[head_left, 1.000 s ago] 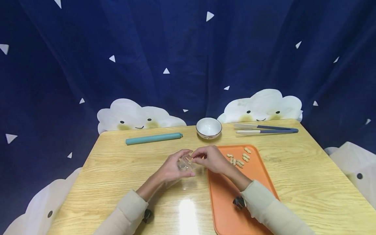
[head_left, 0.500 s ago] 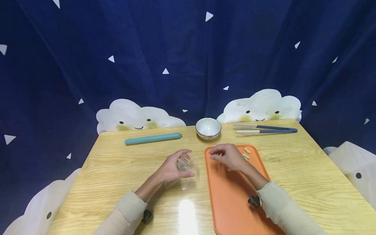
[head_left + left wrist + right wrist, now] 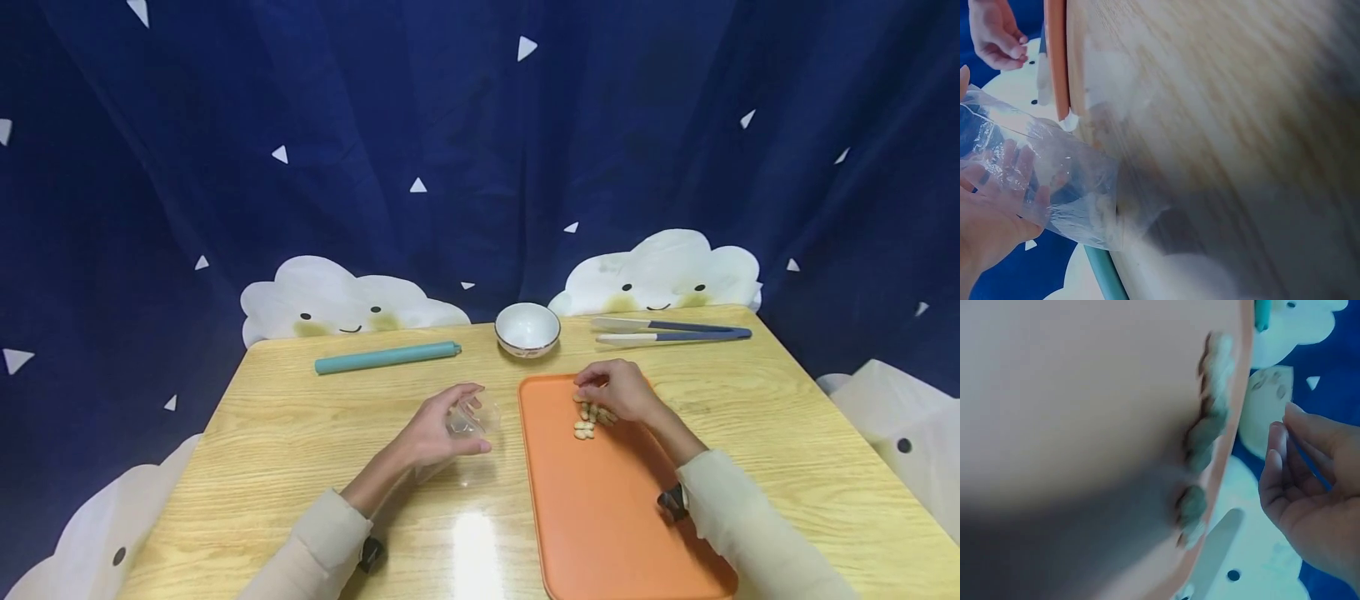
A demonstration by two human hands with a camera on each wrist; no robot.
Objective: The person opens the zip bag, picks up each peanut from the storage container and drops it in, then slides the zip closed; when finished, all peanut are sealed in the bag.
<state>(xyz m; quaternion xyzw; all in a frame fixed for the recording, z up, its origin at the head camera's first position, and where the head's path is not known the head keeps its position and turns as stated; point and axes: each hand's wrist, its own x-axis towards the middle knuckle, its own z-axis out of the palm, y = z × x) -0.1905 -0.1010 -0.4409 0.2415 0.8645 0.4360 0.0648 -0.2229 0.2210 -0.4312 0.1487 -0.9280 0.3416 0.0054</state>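
My left hand (image 3: 438, 435) holds a clear plastic bag (image 3: 472, 423) over the wooden table, left of the orange tray. In the left wrist view, its fingers show through the transparent bag (image 3: 1066, 169). My right hand (image 3: 618, 390) is over the far end of the tray (image 3: 600, 517), fingertips right at one of several unshelled peanuts (image 3: 583, 433). The right wrist view has the right hand (image 3: 1316, 494) with fingers loosely bent, thumb and index tips close together, and no peanut visible between them. A row of peanuts (image 3: 1192, 509) lies on the tray beside it.
A white bowl (image 3: 527, 330) stands behind the tray. Tongs with blue handles (image 3: 697, 335) lie at the back right, and a teal stick-shaped object (image 3: 386, 357) at the back left. A dark blue curtain (image 3: 480, 167) hangs behind the table.
My right hand has moved right, away from the bag and over the peanuts on the tray. My left hand stays in place with the bag.
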